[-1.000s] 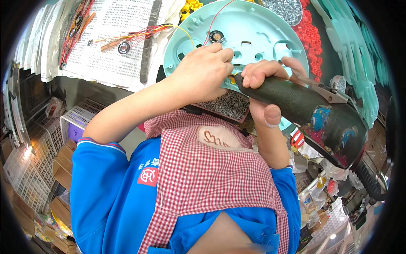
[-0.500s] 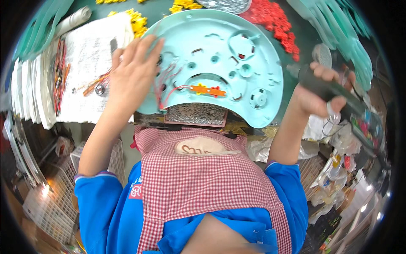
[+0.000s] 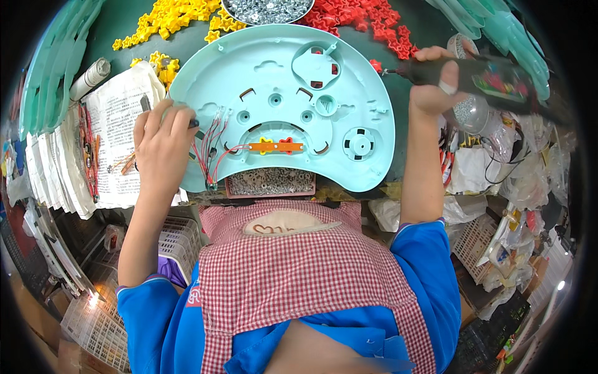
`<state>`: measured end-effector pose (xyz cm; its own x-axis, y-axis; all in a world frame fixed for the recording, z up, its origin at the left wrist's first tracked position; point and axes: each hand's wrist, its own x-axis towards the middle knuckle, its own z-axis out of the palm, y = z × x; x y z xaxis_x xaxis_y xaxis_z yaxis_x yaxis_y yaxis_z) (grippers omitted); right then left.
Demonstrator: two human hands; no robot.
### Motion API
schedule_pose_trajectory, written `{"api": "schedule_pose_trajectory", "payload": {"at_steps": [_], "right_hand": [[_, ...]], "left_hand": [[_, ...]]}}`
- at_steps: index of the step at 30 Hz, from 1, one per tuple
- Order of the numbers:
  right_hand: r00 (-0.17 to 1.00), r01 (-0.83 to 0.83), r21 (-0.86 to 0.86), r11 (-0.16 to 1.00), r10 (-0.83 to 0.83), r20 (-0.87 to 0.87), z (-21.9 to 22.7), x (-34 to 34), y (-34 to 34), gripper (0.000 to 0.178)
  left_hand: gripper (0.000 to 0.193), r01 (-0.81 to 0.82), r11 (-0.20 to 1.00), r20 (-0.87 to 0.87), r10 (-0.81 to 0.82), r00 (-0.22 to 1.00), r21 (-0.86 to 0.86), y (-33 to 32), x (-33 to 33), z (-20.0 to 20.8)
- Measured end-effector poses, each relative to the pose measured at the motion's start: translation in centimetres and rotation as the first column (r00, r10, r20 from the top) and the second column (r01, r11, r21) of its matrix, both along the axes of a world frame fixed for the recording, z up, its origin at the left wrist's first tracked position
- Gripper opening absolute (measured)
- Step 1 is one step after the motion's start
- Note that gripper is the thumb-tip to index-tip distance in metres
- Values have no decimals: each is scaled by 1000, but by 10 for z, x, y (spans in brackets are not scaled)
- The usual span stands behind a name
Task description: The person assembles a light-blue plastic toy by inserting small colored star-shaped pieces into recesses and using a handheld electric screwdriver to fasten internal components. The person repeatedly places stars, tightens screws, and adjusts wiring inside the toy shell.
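A turquoise half-round plastic shell (image 3: 249, 75) lies inside-up on the bench in front of me. An orange circuit strip (image 3: 276, 147) with a yellow and a red star piece sits near its curved inner edge. Red and white wires (image 3: 208, 143) run loose at the shell's left end. My left hand (image 3: 163, 140) is closed at the shell's left rim, its fingertips around a small dark part (image 3: 194, 123), too little of which shows to name. My right hand (image 3: 436, 87) grips a dark electric screwdriver (image 3: 498, 82) beyond the shell's right edge, its bit pointing left.
Yellow star pieces (image 3: 171, 22) and red star pieces (image 3: 389, 31) are heaped at the back, either side of a bowl of screws (image 3: 268, 11). A tray of small metal parts (image 3: 271, 182) sits at the front edge. Printed paper (image 3: 115, 106) lies left; turquoise parts (image 3: 56, 68) stand far left.
My left hand has moved left and down from over the shell to its rim. The screwdriver has swung so its bit points left near the shell. My view has shifted slightly.
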<state>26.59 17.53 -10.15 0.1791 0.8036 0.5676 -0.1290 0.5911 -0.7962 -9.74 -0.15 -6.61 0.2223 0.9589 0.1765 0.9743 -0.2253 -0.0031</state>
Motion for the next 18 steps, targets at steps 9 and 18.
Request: {"api": "schedule_pose_trajectory", "payload": {"at_steps": [9, 18], "right_hand": [[994, -17, 83, 996, 26, -110, 62, -16, -35, 72], [871, -424, 86, 901, 432, -235, 49, -28, -79, 90]], "left_hand": [[19, 377, 825, 818, 166, 551, -421, 60, 90, 33], [23, 376, 921, 673, -213, 708, -104, 79, 113, -19]]}}
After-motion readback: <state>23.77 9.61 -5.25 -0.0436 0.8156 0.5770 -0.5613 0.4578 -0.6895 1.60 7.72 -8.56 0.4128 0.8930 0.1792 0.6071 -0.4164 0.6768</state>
